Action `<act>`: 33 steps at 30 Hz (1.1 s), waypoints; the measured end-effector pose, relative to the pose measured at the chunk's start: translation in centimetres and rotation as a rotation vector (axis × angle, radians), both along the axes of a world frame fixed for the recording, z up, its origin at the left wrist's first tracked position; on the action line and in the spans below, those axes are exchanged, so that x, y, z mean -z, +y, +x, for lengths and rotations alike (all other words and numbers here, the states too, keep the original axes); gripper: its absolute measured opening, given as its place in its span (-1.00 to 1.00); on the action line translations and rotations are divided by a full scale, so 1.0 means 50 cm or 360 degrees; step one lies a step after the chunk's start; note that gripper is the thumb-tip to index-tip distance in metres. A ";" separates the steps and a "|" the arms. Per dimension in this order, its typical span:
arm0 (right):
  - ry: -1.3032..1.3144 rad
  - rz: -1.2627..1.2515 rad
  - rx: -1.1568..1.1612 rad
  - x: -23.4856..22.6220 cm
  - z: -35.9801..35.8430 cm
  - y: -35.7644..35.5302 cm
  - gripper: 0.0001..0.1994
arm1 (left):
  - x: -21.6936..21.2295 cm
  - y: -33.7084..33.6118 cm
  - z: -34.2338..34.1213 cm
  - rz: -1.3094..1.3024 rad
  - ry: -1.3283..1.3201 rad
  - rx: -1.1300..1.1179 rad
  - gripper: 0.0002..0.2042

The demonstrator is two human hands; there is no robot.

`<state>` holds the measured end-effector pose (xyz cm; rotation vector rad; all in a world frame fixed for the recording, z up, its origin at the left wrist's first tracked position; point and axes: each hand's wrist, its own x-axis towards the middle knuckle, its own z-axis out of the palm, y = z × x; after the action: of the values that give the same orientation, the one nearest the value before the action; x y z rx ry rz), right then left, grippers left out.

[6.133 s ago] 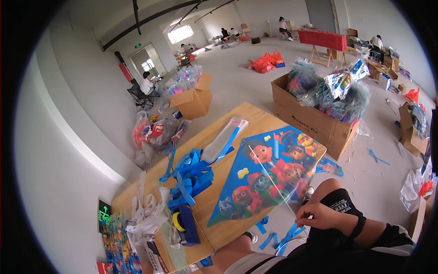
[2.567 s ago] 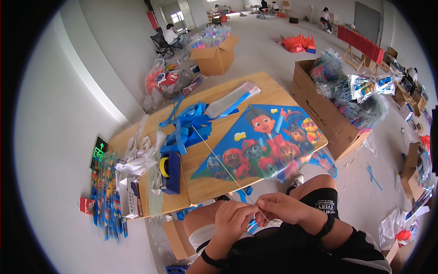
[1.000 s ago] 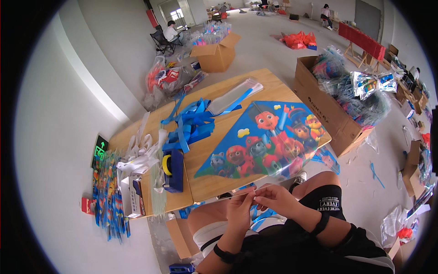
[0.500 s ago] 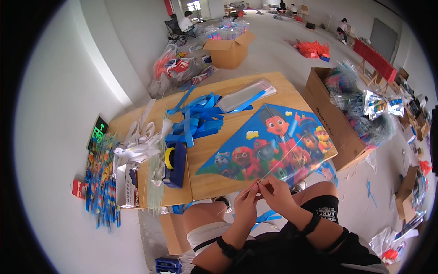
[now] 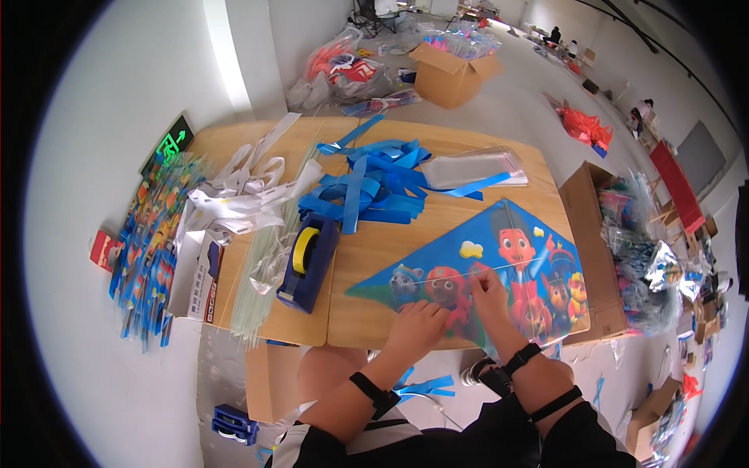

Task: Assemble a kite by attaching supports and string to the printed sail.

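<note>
A blue triangular kite [image 5: 499,226] printed with cartoon figures lies on the wooden table in front of me. My left hand [image 5: 417,331] rests palm down on its near left part, fingers laid over the sheet. Over the kite's middle, my right hand [image 5: 489,292] has thumb and fingertips pinched together on a thin pale rod [image 5: 460,276]. That rod runs across the printed face, and its far ends are hard to make out. Left of the kite stands a dark blue tape dispenser [image 5: 316,269] with a yellow core.
Blue ribbon strips [image 5: 374,183] heap behind the kite, beside clear plastic sleeves [image 5: 472,170]. White ribbons [image 5: 242,199] and thin pale rods [image 5: 261,288] lie at the left. A large cardboard box [image 5: 587,234] of packaged goods stands against the table's right side.
Both hands have moved from the kite's near edge up onto its face and spread apart; the right holds the rod over the middle. My view has shifted, so the table sits differently.
</note>
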<state>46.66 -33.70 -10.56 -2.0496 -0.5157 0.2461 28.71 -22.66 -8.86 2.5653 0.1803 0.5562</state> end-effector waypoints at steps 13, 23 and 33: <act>-0.0451 -0.0381 -0.0478 0.051 0.008 0.182 -0.85 | 0.073 0.047 0.037 -0.0038 0.0167 -0.0505 -0.19; -0.0182 -0.0416 -0.0458 0.048 0.015 0.182 -0.88 | 0.067 0.053 0.015 0.0006 0.0263 -0.0334 -0.33; -0.0702 -0.0233 -0.0459 0.048 0.024 0.159 -0.89 | 0.080 0.063 0.000 0.0021 0.0309 -0.0423 -0.28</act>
<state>47.87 -25.77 -12.97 -2.1743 -1.0958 -0.0041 28.72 -19.51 -12.88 2.6238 0.5933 0.4022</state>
